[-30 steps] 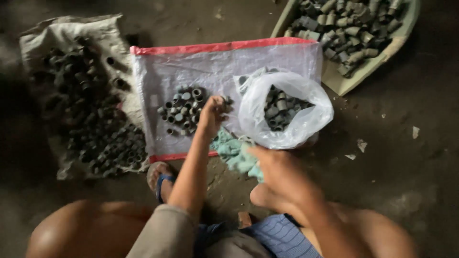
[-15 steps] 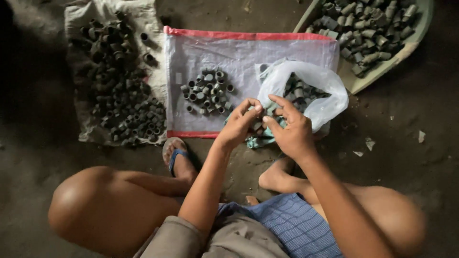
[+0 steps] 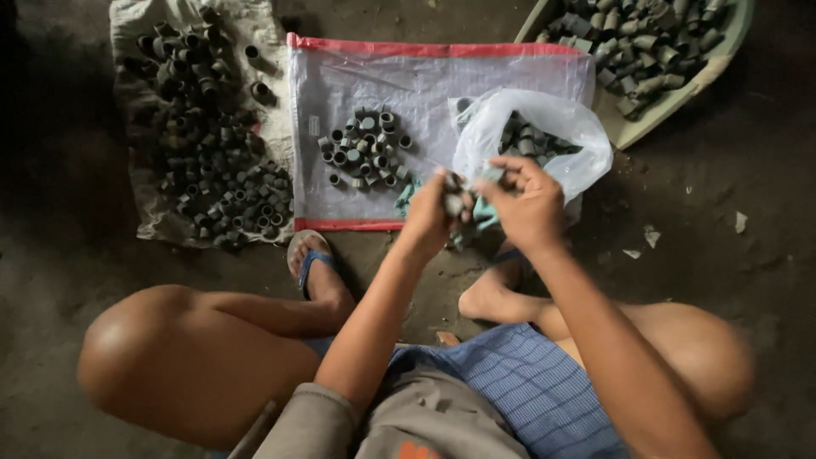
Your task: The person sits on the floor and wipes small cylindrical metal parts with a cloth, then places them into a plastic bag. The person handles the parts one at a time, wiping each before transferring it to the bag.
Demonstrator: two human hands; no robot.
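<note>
Upper left of the frame: dark pile of short pipe fittings [image 3: 204,144] on a grey sack [image 3: 136,25] on the floor. Centre top: smaller heap of fittings [image 3: 365,157] on a white sheet with red edges [image 3: 476,72]. Mid-frame: left hand [image 3: 425,223], fingers curled shut round a small dark fitting [image 3: 453,204], its end showing past the fingertips. Touching it, right hand [image 3: 531,208], fingers pinched on a teal cloth [image 3: 486,212]. Just behind, clear plastic bag [image 3: 544,127] of fittings. Upper right corner: tray [image 3: 646,127] heaped with more.

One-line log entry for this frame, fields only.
left hand: holds small grey ring | right hand: on teal cloth | nearby: clear bag, ring pile
</note>
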